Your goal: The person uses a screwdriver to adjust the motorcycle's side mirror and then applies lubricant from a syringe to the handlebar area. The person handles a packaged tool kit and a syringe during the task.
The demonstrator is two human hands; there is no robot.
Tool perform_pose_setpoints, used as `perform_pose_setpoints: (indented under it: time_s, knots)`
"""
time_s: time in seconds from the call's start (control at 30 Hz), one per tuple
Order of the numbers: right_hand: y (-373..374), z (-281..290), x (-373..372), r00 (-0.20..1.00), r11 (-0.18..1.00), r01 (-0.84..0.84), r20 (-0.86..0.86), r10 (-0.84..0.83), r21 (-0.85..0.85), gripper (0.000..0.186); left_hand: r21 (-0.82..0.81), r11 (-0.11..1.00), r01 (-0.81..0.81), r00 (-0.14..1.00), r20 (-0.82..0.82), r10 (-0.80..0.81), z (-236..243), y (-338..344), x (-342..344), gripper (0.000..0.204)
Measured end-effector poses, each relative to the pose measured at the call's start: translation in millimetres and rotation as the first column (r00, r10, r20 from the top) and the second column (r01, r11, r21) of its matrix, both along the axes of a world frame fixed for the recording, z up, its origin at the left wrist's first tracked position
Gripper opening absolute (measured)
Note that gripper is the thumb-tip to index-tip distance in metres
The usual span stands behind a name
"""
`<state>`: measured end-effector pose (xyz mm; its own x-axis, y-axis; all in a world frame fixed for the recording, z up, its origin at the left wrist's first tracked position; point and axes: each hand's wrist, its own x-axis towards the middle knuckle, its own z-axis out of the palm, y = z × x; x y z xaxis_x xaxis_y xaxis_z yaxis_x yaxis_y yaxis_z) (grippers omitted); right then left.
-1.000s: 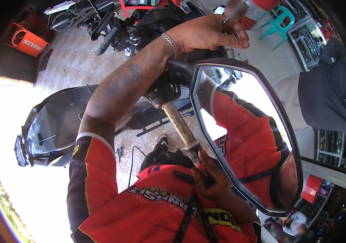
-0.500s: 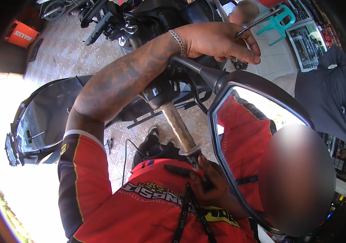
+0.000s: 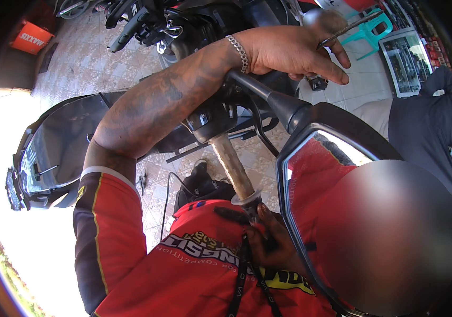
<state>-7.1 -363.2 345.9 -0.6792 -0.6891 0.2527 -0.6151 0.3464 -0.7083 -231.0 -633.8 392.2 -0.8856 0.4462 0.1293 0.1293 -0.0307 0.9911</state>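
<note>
My left hand [image 3: 300, 53] reaches across above the mirror's black stem [image 3: 255, 87], its wrist lying at the stem. A thin dark metal rod [image 3: 350, 29] is held in its fingers and points up to the right, while the thumb sticks out. Below the forearm runs a handlebar end with a worn tan sleeve [image 3: 231, 166] and a pale round flange [image 3: 247, 197]. At that end my right hand [image 3: 276, 243] is closed round a black-and-red tool [image 3: 260, 228]; the mirror partly hides this hand. A dark elongated piece [image 3: 231, 214] lies beside the tool against my red shirt.
A large black mirror [image 3: 342, 119] fills the right side. Black switch housing [image 3: 204, 121] joins the sleeve. A dark glossy vehicle panel [image 3: 67, 142] stands left. Farther off are an orange box [image 3: 31, 37], a green plastic stool [image 3: 371, 34] and a person in dark clothing [image 3: 426, 127].
The mirror and handlebar have shifted slightly in view. The rod in my left hand has tilted a little and that hand's fingers have spread slightly. My right hand stays at the bar end.
</note>
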Motion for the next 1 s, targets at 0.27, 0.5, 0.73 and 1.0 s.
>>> perform_pose_setpoints:
  time_s: [0.27,0.5,0.73,1.0]
  knots:
    - [-7,-6,-5,0.999,0.999,-0.025,0.046,0.026,-0.021,0.061,-0.047,0.997,-0.062,0.998,-0.003,0.061,1,1,7,0.052]
    - [2,-12,-9,0.999,0.998,0.019,-0.045,-0.016,0.055,0.063,-0.069,0.993,-0.093,0.996,0.002,0.093,4,-1,6,0.061]
    - [-10,-17,-5,0.999,0.998,0.043,-0.010,-0.043,-0.035,0.063,-0.115,0.991,-0.075,0.997,-0.005,0.074,3,0,7,0.064]
    - [-16,-12,-4,0.994,0.995,0.096,-0.047,-0.096,-0.006,0.060,-0.073,0.994,-0.082,0.997,-0.009,0.081,5,0,7,0.067]
